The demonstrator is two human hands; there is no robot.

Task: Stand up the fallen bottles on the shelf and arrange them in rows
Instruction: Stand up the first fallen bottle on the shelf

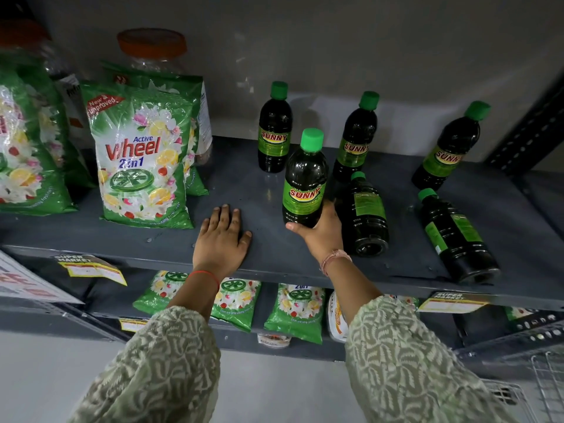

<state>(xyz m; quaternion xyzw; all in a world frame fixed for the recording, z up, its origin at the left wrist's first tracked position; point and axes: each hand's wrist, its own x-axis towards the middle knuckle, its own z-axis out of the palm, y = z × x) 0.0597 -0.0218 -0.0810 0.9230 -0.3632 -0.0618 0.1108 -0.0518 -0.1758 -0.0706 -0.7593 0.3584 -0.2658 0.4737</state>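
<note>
Dark bottles with green caps and green "SUNNY" labels stand and lie on a grey metal shelf [262,248]. My right hand [320,233] grips the base of one upright bottle [305,184] near the shelf's middle. Three bottles stand along the back: one at the left [274,132], one in the middle [355,138], one at the right [448,148]. Two bottles lie on their sides, caps pointing away: one just right of my right hand [364,215], another farther right [454,236] close to the front edge. My left hand [221,239] rests flat on the shelf, fingers spread, holding nothing.
Green "Active Wheel" detergent bags [140,160] stand at the shelf's left, with clear orange-lidded jars [152,53] behind them. A lower shelf holds more detergent packets [294,311]. Price tags [91,268] hang from the shelf's front edge. A wire basket [546,389] sits at the bottom right.
</note>
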